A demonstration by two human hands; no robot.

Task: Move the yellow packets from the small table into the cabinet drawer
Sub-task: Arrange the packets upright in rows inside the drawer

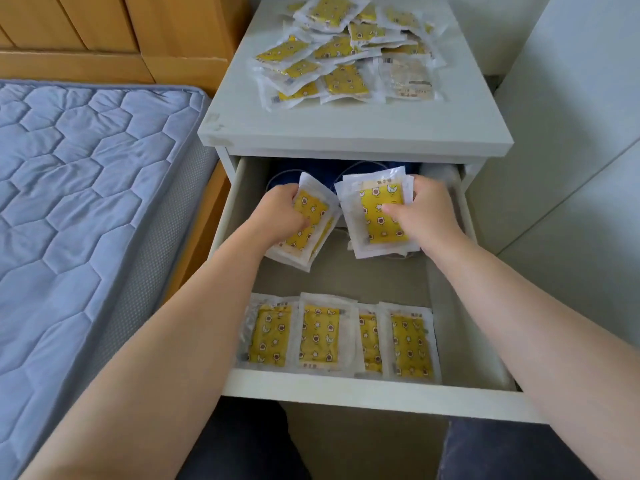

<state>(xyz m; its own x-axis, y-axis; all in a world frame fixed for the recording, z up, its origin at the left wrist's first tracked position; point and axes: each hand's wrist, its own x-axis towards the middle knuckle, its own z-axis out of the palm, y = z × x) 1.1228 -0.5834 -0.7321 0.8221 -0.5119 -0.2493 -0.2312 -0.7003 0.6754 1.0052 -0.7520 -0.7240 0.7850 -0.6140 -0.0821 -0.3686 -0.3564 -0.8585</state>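
While both arms reach down into the open drawer [363, 393], the left hand [280, 211] has its fingers curled round a small stack of yellow packets [311, 233], holding it tilted with one corner low toward the drawer floor; whether that corner touches the floor cannot be told. The right hand [420, 213] grips a second stack [375, 216], thumb pressed across the yellow face and fingers wrapped behind its right edge. The two stacks sit just beside each other, their inner edges meeting at the middle of the drawer. Each hand has a gap between it and the nearer side wall, the right one the narrower. A bare strip of grey drawer floor lies between the held stacks and a row of packets [341, 337] that lies flat along the front wall, four side by side with edges overlapping. At the back of the drawer, under the overhang of the worktop [346, 126], a dark blue cloth [318, 171] and a thin white cord show. On the worktop a loose pile of packets [332, 53] covers the far half, well back from the front edge, with one pale packet [410, 77] at its right side. Left of the cabinet is a bed with a blue quilted mattress [86, 168] in a wooden frame [104, 29]; white panels [571, 133] stand to the right, and dark trousers [242, 445] show below the drawer.
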